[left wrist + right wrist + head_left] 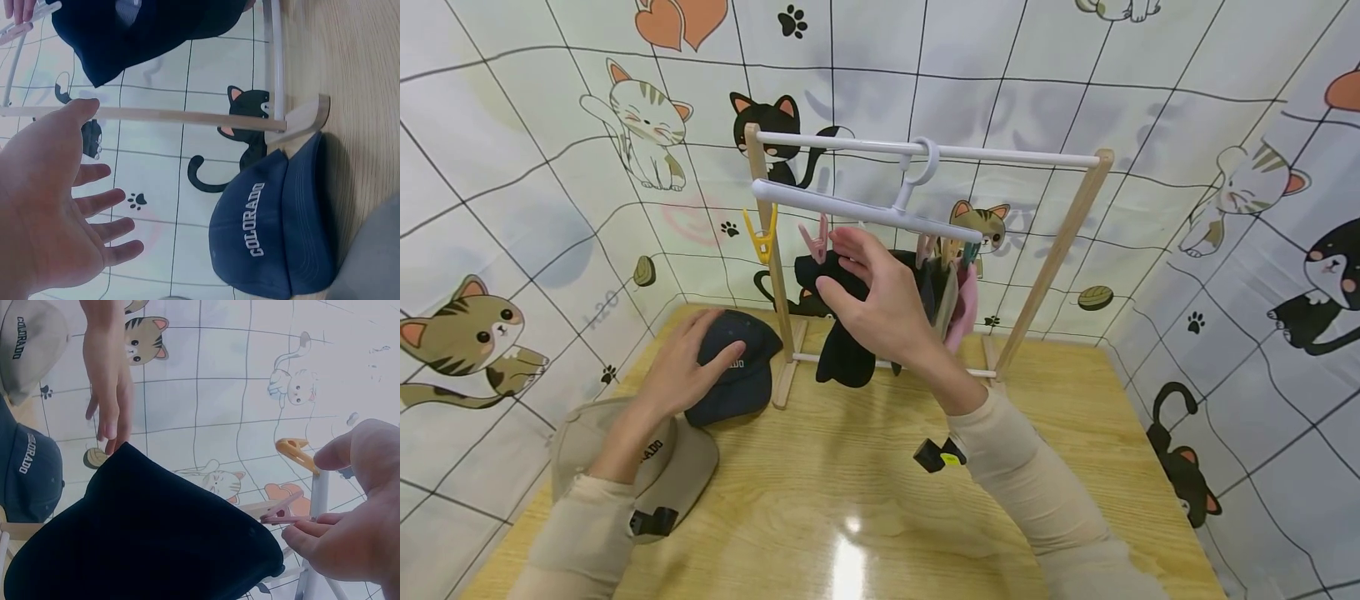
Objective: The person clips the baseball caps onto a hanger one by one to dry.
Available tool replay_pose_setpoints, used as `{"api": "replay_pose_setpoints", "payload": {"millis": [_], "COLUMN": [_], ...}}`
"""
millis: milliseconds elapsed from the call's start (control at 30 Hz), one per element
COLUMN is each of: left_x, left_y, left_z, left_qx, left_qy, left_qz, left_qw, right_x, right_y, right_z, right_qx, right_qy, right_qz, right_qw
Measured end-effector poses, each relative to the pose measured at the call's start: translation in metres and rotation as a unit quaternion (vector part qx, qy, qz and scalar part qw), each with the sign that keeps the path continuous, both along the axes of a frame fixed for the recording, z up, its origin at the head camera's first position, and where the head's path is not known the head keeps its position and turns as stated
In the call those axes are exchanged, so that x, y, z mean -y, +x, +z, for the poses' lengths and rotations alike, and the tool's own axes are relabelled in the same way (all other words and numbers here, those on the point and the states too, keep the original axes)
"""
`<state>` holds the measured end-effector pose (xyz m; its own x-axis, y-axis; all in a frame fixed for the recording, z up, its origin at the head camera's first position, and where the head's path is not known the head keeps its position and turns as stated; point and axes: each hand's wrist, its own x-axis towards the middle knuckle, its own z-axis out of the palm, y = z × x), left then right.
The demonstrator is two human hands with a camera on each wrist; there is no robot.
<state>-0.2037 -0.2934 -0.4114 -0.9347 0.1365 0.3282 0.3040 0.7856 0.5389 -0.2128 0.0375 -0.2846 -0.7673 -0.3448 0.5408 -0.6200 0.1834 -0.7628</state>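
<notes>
A black cap [846,354] hangs from a white hanger [842,200], held near one edge by a pink clothespin [284,511]. My right hand [887,308] is beside that clothespin, fingertips close to its handle end and thumb spread apart; whether they touch it is unclear. Toward the hanger's left end sits a yellow clothespin [763,242]. My left hand [50,200] is held in the air with fingers extended, holding nothing. In the head view it overlaps a navy cap [748,392] lettered COLORADO, which lies on the table.
The hanger hooks over the bar of a wooden rack [1056,258]. Further right on it, pink [964,308] and other caps hang from several clothespins. A beige cap [692,467] lies at the table's left. Cat-print cloth [872,100] surrounds the table [820,467].
</notes>
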Motion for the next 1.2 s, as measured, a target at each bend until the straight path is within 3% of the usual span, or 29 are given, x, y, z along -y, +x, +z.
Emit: {"api": "replay_pose_setpoints", "payload": {"millis": [200, 367, 567, 933, 1200], "left_x": [0.018, 0.040, 0.071, 0.117, 0.134], "left_y": [0.005, 0.016, 0.030, 0.054, 0.056], "left_z": [0.001, 0.002, -0.005, -0.024, -0.039], "left_qx": [-0.003, 0.016, 0.035, 0.108, 0.179], "left_qy": [-0.005, -0.021, -0.040, -0.104, -0.118], "left_qz": [0.008, 0.034, 0.068, 0.146, 0.154], "left_qw": [1.0000, 0.9991, 0.9962, 0.9778, 0.9645], "right_x": [0.004, 0.005, 0.009, 0.014, 0.012], "right_y": [-0.003, -0.005, -0.009, -0.015, -0.017], "right_z": [0.001, 0.004, 0.006, 0.008, 0.007], "right_qx": [0.006, 0.013, 0.032, 0.068, 0.082], "right_qy": [0.000, 0.002, -0.003, -0.048, -0.064], "right_qz": [0.000, -0.008, -0.009, 0.003, 0.007], "right_qw": [1.0000, 0.9999, 0.9994, 0.9965, 0.9945]}}
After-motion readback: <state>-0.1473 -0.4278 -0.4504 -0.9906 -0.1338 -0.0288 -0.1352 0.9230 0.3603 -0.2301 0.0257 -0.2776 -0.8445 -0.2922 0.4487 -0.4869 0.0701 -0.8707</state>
